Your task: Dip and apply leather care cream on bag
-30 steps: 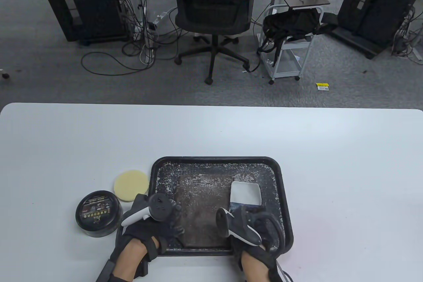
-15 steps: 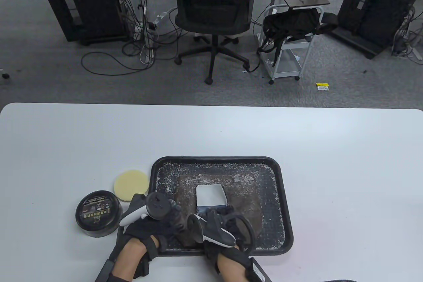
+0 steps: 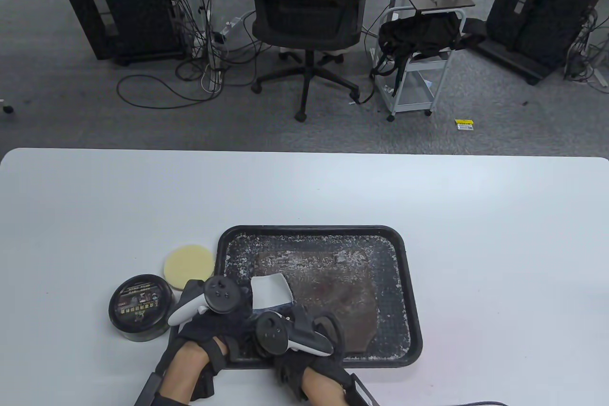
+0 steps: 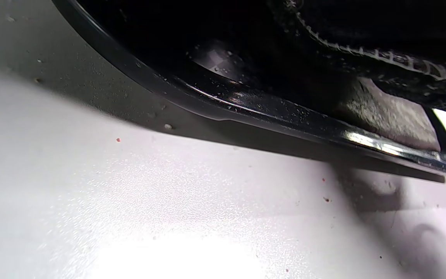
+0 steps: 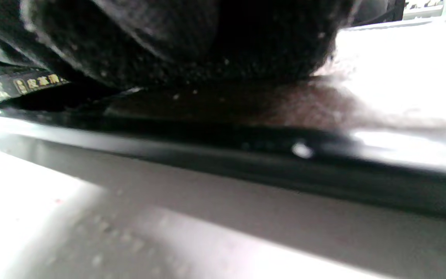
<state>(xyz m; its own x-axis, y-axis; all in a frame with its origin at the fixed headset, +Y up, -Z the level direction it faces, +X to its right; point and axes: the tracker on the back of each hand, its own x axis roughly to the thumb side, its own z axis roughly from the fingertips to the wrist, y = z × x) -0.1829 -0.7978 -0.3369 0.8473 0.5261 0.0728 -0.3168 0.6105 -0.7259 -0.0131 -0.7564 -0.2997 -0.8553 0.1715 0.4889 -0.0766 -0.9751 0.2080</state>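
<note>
The brown bag (image 3: 323, 296) lies flat in the black tray (image 3: 409, 282), and the right hand (image 3: 290, 334) presses a white cloth (image 3: 269, 289) on its near left corner, probably spreading cream, while the left hand (image 3: 209, 315) seems to steady that corner; its finger state I cannot tell.

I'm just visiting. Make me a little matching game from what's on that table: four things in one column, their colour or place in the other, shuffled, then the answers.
Things
1. round sponge
2. cream tin
3. white cloth
4. brown leather bag

Descriptions
A. black, left of the tray
B. lying flat in the tray
C. pale yellow, on the table
D. under the right hand, on the bag

Pairs: 1-C, 2-A, 3-D, 4-B
</note>
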